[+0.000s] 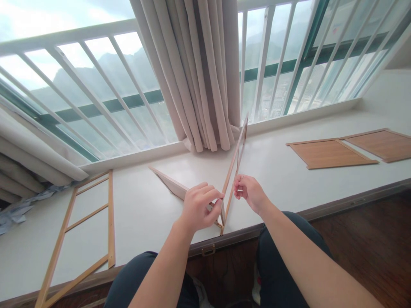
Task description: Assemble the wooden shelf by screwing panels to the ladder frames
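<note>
A narrow wooden frame (232, 164) stands on edge on the white ledge, seen almost edge-on. A thin wooden panel (170, 182) slants away from its near end, partly hidden by my left hand (201, 206). My left hand is closed, thumb and fingertips pinched at the upright frame's left side, near the front corner. My right hand (249, 193) is just right of the frame, its fingers curled and pressed together. Whatever those fingers hold, if anything, is too small to make out.
An open wooden frame with crossbars (111, 218) lies at the left. Two joined brown panels (334, 153) lie flat at the right. Behind are a beige curtain (205, 77) and white window railings (263, 55). The ledge's front edge (308, 214) runs above my knees.
</note>
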{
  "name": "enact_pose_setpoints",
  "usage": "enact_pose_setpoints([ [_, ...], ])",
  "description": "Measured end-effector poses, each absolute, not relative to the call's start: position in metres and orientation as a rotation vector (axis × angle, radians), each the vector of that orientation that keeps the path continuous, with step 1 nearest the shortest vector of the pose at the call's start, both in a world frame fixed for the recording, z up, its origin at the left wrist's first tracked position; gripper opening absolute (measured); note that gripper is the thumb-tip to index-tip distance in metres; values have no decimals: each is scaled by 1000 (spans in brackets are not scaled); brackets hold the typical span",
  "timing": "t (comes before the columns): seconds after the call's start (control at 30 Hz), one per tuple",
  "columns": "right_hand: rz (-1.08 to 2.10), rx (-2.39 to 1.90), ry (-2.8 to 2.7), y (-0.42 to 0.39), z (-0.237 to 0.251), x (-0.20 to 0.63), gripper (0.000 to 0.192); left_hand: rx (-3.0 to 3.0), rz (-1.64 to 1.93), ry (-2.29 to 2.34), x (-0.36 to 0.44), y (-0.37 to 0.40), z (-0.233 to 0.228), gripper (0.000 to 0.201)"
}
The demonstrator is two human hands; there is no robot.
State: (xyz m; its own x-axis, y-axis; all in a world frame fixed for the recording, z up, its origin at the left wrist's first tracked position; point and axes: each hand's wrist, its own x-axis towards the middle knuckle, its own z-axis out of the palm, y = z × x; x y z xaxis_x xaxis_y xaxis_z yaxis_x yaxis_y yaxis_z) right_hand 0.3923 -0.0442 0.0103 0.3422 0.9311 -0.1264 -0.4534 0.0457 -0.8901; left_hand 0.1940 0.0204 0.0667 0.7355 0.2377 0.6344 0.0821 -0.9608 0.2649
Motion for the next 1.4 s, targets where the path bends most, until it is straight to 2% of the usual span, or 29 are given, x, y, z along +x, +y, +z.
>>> enact_pose_setpoints([
  [0.27, 1337, -791, -544, -48, 15, 370, 26, 2744, 986, 295, 190, 19, 70, 15],
  [0.47, 1288, -851, -537, -46, 6, 351, 50, 2762, 898, 364, 191, 17, 75, 12],
  [0.6, 1224, -852, -439, -44, -1, 344, 56, 2749, 845, 408, 193, 18, 79, 12],
  [0.8, 1014, -924, -451, -43, 2, 343, 46, 2747, 770, 424, 197, 19, 85, 11],
  [1.07, 1206, -875, -350, -43, 4, 335, 31, 2764, 701, 424, 195, 18, 84, 10],
  [1.23, 1361, -915, -483, -19, -6, 336, 19, 2767, 687, 432, 196, 18, 85, 8],
  [1.4, 1513, -862, -676, -3, -3, 340, 21, 2754, 676, 441, 195, 17, 87, 7],
])
